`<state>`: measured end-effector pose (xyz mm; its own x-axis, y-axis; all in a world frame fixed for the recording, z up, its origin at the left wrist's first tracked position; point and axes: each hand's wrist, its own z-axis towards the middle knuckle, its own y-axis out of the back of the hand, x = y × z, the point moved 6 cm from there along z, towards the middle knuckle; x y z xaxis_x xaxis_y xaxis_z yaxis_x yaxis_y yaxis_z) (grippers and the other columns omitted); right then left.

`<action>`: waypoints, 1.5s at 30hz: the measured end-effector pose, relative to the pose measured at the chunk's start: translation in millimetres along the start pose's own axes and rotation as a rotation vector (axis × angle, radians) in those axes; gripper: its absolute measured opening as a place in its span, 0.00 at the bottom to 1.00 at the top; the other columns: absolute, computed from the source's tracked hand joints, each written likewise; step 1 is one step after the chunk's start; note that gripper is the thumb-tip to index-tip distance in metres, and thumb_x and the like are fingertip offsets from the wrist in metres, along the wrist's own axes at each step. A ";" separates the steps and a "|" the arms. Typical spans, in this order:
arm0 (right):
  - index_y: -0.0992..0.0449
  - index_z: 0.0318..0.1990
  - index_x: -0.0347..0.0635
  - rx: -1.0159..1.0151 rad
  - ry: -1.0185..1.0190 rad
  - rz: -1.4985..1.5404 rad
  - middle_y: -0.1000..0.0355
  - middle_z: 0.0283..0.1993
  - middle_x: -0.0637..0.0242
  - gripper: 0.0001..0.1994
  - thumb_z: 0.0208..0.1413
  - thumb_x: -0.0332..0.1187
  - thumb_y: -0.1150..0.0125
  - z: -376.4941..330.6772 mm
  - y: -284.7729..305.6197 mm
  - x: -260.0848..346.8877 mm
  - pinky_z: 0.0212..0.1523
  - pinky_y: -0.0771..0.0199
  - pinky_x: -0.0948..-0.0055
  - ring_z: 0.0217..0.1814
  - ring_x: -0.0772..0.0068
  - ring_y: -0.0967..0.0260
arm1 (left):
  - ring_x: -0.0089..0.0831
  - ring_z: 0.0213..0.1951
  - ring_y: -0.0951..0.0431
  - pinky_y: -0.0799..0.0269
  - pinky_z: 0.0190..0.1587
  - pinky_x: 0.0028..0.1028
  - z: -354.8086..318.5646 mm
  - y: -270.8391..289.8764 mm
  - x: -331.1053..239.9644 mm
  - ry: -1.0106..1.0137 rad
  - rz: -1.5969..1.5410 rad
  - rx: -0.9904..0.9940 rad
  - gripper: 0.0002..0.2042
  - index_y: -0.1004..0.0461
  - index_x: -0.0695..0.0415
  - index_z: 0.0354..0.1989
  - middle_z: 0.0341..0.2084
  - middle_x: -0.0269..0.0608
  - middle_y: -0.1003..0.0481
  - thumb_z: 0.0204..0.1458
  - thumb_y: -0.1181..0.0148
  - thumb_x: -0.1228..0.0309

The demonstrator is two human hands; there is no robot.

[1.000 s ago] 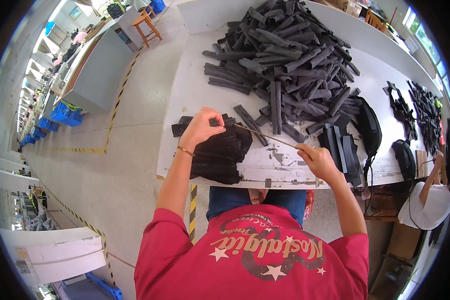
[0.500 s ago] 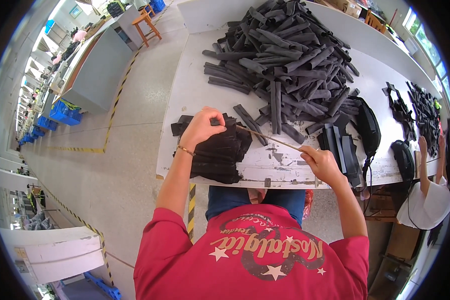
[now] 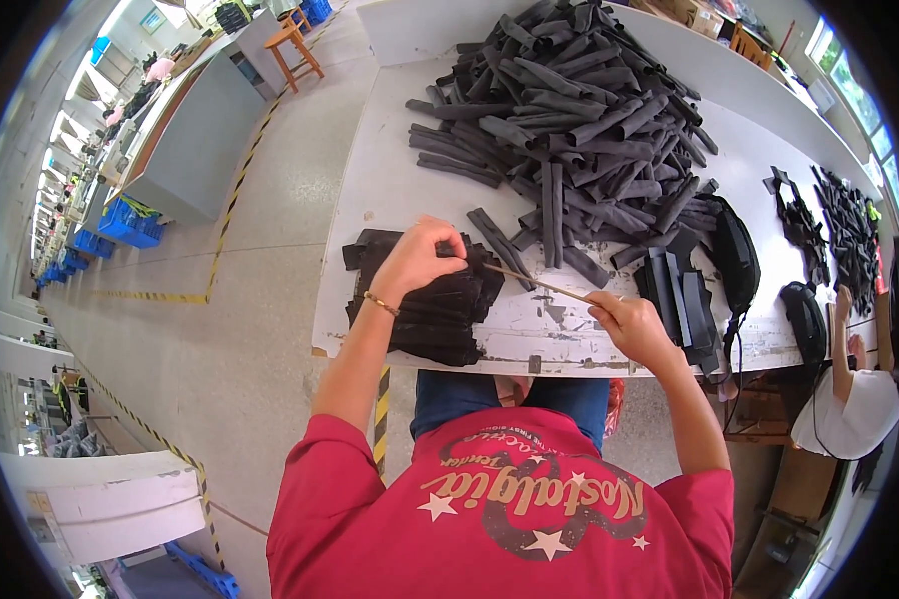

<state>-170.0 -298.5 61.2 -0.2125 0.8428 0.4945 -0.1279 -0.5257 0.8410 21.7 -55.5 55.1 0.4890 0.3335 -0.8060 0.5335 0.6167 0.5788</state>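
My left hand [image 3: 422, 262] hovers over a layered stack of black fabric pieces [image 3: 425, 324] at the table's near left. Its thumb and fingers are pinched together; what they hold, if anything, is too small to make out. A thin brownish stick [image 3: 549, 286] slants across the table, its near right end gripped in my right hand [image 3: 631, 324]. The stick's other end reaches over the stack, close to my left fingertips. Just beyond lie a few loose dark fabric tubes [image 3: 499, 245].
A large heap of dark grey fabric tubes [image 3: 579, 110] covers the white table's [image 3: 380, 140] far middle. To the right are a pile of flat black strips [image 3: 677, 299] and a black padded pouch [image 3: 734, 255]. A co-worker in a white top [image 3: 847, 414] works at far right.
My left hand has shifted right and slightly nearer me, toward the stick's tip. My right hand has edged left with the stick. The co-worker's hands have moved.
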 end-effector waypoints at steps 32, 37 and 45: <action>0.30 0.37 0.39 0.093 -0.516 0.734 0.39 0.18 0.65 0.11 0.65 0.36 0.56 -51.4 -154.4 51.0 0.21 0.41 0.74 0.19 0.76 0.42 | 0.26 0.18 0.30 0.39 0.16 0.20 -25.6 -84.4 37.0 0.418 -1.524 -0.686 0.11 0.27 0.60 0.35 0.17 0.34 0.30 0.54 0.39 0.64; 0.30 0.35 0.38 0.242 -0.519 0.730 0.38 0.18 0.60 0.11 0.63 0.36 0.53 -100.6 -144.3 44.5 0.24 0.37 0.70 0.19 0.68 0.41 | 0.15 0.08 0.45 0.56 0.09 0.19 -19.1 -51.4 32.0 0.266 -1.441 -0.730 0.12 0.28 0.58 0.31 0.08 0.24 0.43 0.58 0.45 0.61; 0.29 0.34 0.36 0.184 -0.721 0.853 0.44 0.17 0.74 0.12 0.65 0.34 0.55 -96.1 -87.9 32.7 0.20 0.45 0.79 0.19 0.85 0.48 | 0.36 0.33 0.28 0.30 0.39 0.33 -15.0 -79.0 37.2 0.327 -1.509 -1.039 0.23 0.30 0.60 0.39 0.33 0.45 0.29 0.59 0.53 0.48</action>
<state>-258.8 -235.8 -17.7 0.4534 0.1183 0.8834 -0.0517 -0.9860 0.1586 -12.6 -81.1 -22.4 -0.1404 -0.8139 -0.5639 -0.3091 0.5771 -0.7559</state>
